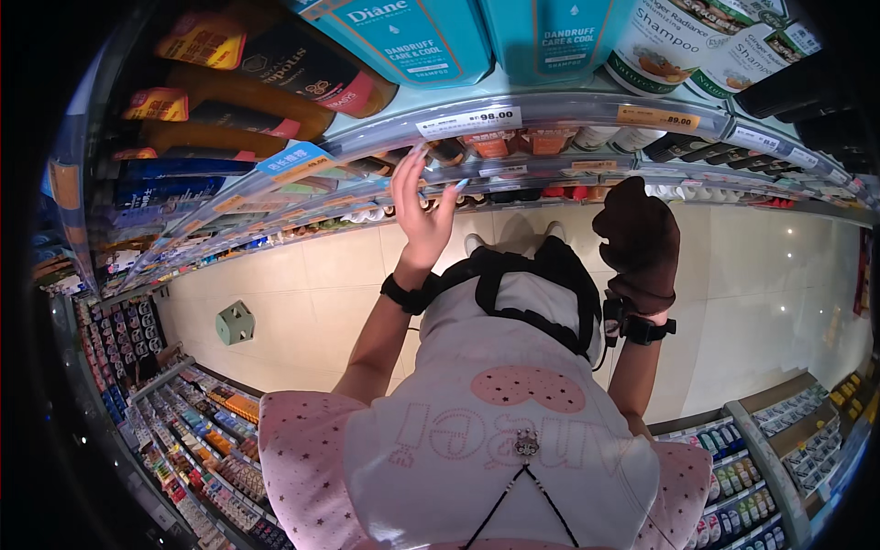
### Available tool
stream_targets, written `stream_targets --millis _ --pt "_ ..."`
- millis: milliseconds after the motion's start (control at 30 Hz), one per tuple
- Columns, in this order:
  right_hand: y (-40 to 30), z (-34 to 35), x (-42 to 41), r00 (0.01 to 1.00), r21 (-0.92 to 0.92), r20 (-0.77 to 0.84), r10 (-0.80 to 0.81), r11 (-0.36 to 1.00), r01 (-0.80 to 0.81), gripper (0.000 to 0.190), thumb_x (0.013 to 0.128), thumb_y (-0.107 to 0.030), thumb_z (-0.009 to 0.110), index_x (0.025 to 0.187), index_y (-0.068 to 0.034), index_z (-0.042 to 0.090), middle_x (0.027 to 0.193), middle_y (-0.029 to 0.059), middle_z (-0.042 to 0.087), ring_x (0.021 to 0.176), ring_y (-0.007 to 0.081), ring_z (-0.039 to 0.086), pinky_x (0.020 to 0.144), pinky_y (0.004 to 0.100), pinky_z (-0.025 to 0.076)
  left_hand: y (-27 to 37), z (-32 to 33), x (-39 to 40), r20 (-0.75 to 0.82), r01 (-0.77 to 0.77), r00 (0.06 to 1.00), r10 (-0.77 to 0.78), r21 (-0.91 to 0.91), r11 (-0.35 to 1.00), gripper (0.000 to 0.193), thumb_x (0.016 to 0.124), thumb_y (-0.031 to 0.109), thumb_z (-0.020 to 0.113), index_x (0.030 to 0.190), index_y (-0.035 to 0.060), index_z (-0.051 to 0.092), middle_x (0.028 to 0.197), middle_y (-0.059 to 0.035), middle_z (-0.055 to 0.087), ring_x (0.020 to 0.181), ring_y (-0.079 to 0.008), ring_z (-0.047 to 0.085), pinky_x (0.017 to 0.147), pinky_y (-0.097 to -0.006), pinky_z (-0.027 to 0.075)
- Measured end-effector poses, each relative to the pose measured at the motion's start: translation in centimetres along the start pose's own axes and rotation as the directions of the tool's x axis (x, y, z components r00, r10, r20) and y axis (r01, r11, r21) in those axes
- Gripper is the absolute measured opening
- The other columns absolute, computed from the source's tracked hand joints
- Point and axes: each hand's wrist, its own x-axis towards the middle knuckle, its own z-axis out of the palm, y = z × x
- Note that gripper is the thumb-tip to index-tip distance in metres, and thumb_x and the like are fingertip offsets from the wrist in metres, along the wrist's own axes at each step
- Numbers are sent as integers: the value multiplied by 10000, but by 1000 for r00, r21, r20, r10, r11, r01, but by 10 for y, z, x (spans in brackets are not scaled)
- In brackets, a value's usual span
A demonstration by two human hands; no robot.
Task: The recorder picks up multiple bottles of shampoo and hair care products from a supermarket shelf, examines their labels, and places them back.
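Note:
My left hand (423,220) is raised in front of the shelf edge, bare, with the thumb apart from the fingers and nothing in it. A black band circles that wrist. To the right, my right hand (636,247) is covered by dark brown, slightly sheer fabric, a glove or a cloth; its fingers are hidden, so whether they hold anything does not show. Dark straps with a small device circle the right wrist. Above the hands stand teal Diane shampoo bottles (412,45), white shampoo bottles (653,51) and brown bottles (309,62) lying sideways in the view.
Price tags line the clear shelf edge (564,117), with lower shelves of products beneath it. A green stool (235,323) stands on the tiled floor (323,275) to the left. Behind me are stocked racks at the left (206,440) and right (739,481).

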Motion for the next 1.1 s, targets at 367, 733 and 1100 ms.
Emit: stream_targets --millis 367,733,1100 --pt "28 -46 -11 996 -29 34 79 997 -78 370 717 34 612 1070 10 505 923 91 560 800 203 559 780 267 457 14 59 59 450 80 887 -98 59 995 289 758 170 698 991 22 615 1024 -155 588 935 -357 544 809 -399 418" --pt "-13 -53 5 945 -237 326 -8 967 90 384 715 19 618 1083 12 507 951 110 572 821 237 570 796 291 457 27 56 -4 103 -76 992 70 53 996 455 718 28 698 1144 26 539 1145 -162 545 1017 -311 547 871 -362 447" --pt "-24 29 -27 839 -600 427 -338 588 542 399 713 4 623 1095 15 510 979 129 585 842 270 580 812 315 457 111 18 8 -3 -30 1000 31 -380 924 816 730 -144 608 1390 108 199 1209 -239 490 926 -232 583 819 -342 483"
